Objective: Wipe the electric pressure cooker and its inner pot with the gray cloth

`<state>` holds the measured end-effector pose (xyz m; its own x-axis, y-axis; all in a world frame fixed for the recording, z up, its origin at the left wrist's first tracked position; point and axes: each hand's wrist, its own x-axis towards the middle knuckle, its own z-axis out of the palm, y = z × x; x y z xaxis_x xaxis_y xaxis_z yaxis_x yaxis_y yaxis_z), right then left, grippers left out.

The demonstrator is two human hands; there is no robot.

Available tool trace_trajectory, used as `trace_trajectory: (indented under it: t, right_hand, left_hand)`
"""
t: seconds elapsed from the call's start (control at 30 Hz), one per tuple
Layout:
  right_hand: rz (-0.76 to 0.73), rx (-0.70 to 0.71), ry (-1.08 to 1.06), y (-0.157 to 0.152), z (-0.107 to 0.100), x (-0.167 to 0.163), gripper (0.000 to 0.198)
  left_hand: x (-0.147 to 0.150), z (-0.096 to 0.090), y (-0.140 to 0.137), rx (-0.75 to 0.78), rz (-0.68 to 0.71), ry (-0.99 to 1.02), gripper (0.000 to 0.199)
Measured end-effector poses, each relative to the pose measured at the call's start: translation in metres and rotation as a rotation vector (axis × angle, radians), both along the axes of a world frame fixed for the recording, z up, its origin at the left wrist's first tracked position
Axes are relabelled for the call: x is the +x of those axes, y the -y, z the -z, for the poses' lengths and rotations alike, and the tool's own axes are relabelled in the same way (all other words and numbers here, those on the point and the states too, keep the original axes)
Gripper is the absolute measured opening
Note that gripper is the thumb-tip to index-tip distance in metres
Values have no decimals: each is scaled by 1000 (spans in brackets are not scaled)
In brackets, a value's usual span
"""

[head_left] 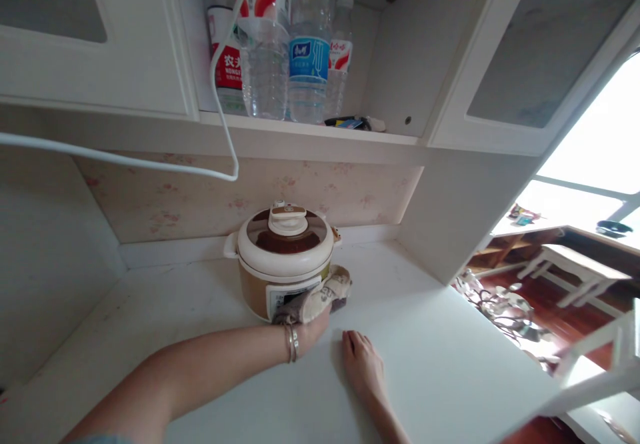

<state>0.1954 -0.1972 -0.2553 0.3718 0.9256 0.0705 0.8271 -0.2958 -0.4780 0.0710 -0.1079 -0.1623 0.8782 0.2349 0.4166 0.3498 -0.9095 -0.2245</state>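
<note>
A cream and tan electric pressure cooker (287, 254) with a brown lid stands at the back of the white surface, its lid on. My left hand (315, 327), with bangles at the wrist, is closed around a patterned grey-and-beige cloth (320, 301). This cloth presses against the cooker's front right side and partly covers its control panel (277, 297). My left fingers are mostly hidden by the fabric. To the right, my right hand (363, 364) rests on the surface with its fingers curled in, apart from the cooker, and nothing shows in it.
Above hangs a white cabinet (305, 139) whose open shelf holds several plastic bottles (309, 64). A white cable (165, 166) dangles in front of it. Side panels (440, 211) enclose the surface. Beyond at right are a white stool (580, 264) and a cluttered floor.
</note>
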Motion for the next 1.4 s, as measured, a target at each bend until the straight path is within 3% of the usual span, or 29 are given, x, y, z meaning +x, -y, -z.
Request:
trace_trajectory:
  t: [0.17,0.27,0.33,0.4,0.53,0.63,0.7,0.83,0.97,1.13,1.3,1.4]
  right_hand:
    - [-2,-9,-7,0,2,0,39]
    - [-1,-14,-3,0,4,0,39]
    - [-6,-5,-4,0,6,0,38]
    - [-12,3,2,0,7,0,38]
    - [-23,-1,18,0,8,0,38]
    - [-19,-9,23,0,7,-1,38]
    - [-19,-11,30,0,6,-2,37]
    - [-3,-5,43,-1,3,-5,36]
    - [-2,-12,59,-2,3,-7,35]
    - [-7,-16,101,-3,6,-7,34]
    - [-26,-4,145,-2,6,-8,34]
    - [-40,5,180,-2,5,-9,34]
  left_hand:
    - [-32,-44,-20,63,-33,-40,45]
    - [-58,-58,-27,175,-53,-72,42]
    - [-81,-53,-27,246,-51,-90,42]
    - [-105,-36,-26,339,-1,-137,41]
    - [-150,4,-27,690,177,-358,39]
    - [-172,5,-39,833,270,-474,41]
    - [-183,-9,-53,737,366,-442,41]
    - [-202,-47,-83,365,509,-367,50]
    - [-219,-68,-92,178,370,-307,56]
    - [-220,-66,-82,251,214,-221,54]
    - [-199,-43,-69,308,186,-158,54]
    - [-179,-19,-52,573,172,-266,51]
